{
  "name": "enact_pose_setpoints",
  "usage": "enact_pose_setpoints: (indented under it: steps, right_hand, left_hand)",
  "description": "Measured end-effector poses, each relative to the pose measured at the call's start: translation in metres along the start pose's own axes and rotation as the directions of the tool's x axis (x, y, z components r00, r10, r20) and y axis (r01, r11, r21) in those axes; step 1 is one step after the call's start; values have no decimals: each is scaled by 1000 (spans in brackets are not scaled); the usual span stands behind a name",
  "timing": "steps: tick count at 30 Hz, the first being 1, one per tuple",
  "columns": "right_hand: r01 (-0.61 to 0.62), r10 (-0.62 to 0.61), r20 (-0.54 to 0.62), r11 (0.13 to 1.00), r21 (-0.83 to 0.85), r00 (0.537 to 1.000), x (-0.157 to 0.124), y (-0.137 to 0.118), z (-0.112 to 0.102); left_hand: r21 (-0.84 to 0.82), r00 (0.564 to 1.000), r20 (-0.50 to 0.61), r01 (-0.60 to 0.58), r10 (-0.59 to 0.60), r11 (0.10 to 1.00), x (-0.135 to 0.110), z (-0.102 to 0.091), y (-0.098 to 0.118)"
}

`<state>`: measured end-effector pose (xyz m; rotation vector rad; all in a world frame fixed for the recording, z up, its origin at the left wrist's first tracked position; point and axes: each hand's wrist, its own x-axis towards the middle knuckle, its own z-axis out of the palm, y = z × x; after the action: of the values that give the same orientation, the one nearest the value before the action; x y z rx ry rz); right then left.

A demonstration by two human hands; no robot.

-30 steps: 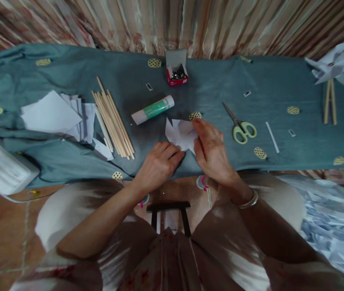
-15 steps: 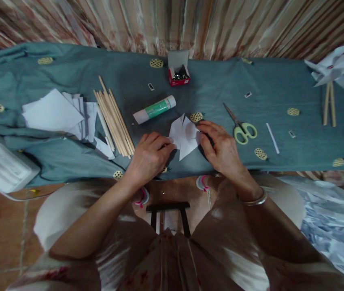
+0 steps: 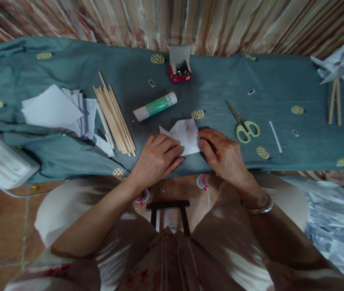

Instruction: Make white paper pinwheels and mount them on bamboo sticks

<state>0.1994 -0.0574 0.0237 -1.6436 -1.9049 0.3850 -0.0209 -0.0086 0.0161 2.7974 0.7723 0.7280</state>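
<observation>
A white sheet of paper (image 3: 187, 135) with cut slits lies near the front edge of the cloth-covered table, between both hands. Over its left and lower edge my left hand (image 3: 159, 157) is closed, thumb and fingers on the paper. My right hand (image 3: 220, 147) pinches the paper's right edge between thumb and fingertips. Just behind the paper lies a glue stick (image 3: 156, 106) with a green label. Green-handled scissors (image 3: 245, 128) rest to the right of my right hand, blades pointing away. Parts of the paper are hidden under my left fingers.
Wooden sticks (image 3: 114, 117) and stacked paper squares (image 3: 52, 107) lie left. A red box (image 3: 180, 77) of shiny small pieces stands open at the back. Far right are a paper pinwheel (image 3: 338, 64) and a thin white strip (image 3: 275, 136). A white device (image 3: 6, 159) sits front left.
The paper has turned between my hands, and its cut edges now point differently. My left hand has shifted right, over its lower edge. My right hand stays at the right edge.
</observation>
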Motion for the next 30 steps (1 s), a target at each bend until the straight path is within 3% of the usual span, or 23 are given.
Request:
enact_pose_setpoints:
  steps: [4, 11, 18, 24, 30]
  right_hand:
    - [-22, 22, 22, 1000, -2, 1000, -3, -3, 0]
    - [4, -5, 49, 1000, 27, 999, -4, -4, -7]
    - [41, -49, 199, 998, 44, 979, -3, -2, -17]
    - [76, -99, 166, 987, 140, 981, -3, -2, -15]
    - [40, -88, 214, 975, 219, 973, -2, 3, -18]
  left_hand:
    - [43, 998, 64, -10, 8, 999, 1, 3, 4]
    - [81, 998, 6, -58, 58, 995, 1, 4, 7]
    - [113, 997, -7, -80, 81, 990, 2, 2, 10]
    - [70, 998, 15, -67, 66, 995, 0, 1, 10]
    - [32, 998, 35, -60, 59, 998, -3, 0, 8]
